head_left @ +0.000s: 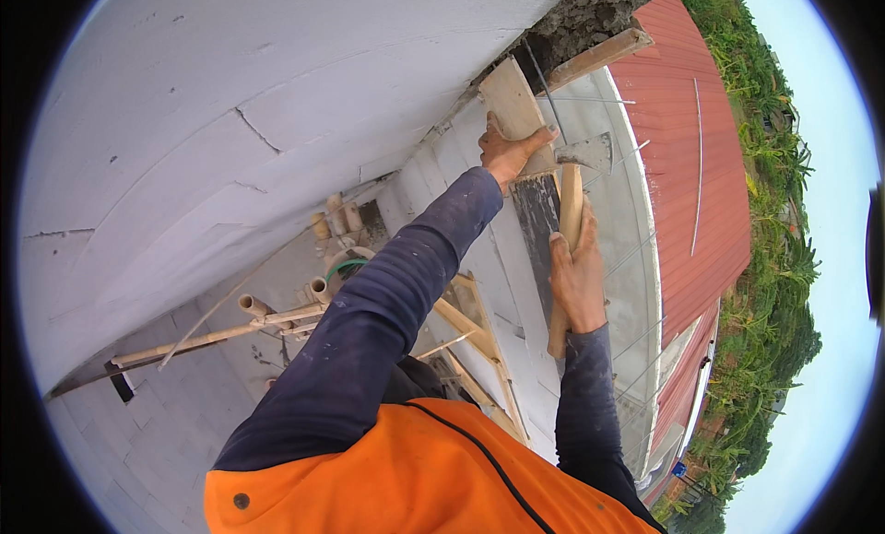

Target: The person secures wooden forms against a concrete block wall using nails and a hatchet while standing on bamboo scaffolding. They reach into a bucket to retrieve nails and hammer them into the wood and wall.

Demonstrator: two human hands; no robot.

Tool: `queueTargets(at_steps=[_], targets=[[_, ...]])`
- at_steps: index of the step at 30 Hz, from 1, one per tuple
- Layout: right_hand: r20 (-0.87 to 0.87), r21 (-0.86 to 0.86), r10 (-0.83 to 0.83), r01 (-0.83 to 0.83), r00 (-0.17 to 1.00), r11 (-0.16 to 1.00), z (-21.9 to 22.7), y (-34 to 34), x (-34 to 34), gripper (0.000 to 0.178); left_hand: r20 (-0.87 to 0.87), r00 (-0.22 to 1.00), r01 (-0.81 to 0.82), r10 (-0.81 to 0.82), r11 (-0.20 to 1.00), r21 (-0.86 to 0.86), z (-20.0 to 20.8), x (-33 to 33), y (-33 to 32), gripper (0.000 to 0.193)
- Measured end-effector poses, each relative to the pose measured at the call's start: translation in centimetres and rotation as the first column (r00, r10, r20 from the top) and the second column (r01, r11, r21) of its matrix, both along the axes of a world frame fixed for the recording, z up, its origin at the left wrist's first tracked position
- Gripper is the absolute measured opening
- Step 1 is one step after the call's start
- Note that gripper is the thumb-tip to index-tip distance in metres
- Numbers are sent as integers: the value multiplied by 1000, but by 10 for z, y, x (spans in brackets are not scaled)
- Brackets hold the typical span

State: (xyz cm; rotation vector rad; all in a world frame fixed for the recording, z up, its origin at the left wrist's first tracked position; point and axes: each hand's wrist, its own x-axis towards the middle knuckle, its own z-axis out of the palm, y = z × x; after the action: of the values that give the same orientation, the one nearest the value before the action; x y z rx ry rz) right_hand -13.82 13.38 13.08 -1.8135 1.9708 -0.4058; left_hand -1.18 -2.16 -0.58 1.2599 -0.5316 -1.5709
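My right hand (579,281) is wrapped round the wooden handle of a hatchet (571,202). Its worn metal blade (590,152) is at the upper end, beside my left hand. My left hand (509,154) grips the lower end of a pale wooden board (513,99), thumb on one side and fingers on the other. The board leans up toward rough concrete at the top of the wall. Just below the left hand lies a dark-faced plank (537,222), partly behind the hatchet handle. The left hand's fingertips are partly hidden by the board.
A tall grey block wall (230,119) rises on the left. Thin steel rods (544,87) stick out near the board, by a wooden strip (599,57). Down below are bamboo poles (221,336) and a timber frame (479,336). Red metal roofing (687,156) lies to the right.
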Motion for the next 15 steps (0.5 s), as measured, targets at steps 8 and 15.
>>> queueTargets(at_steps=[8, 15], targets=[[112, 3, 36, -36, 993, 999, 51, -63, 35, 67, 85, 996, 24, -29, 998, 66, 4, 7, 6, 157], [-179, -68, 301, -317, 937, 946, 39, -112, 35, 62, 132, 990, 46, -52, 998, 48, 0, 4, -2, 153]])
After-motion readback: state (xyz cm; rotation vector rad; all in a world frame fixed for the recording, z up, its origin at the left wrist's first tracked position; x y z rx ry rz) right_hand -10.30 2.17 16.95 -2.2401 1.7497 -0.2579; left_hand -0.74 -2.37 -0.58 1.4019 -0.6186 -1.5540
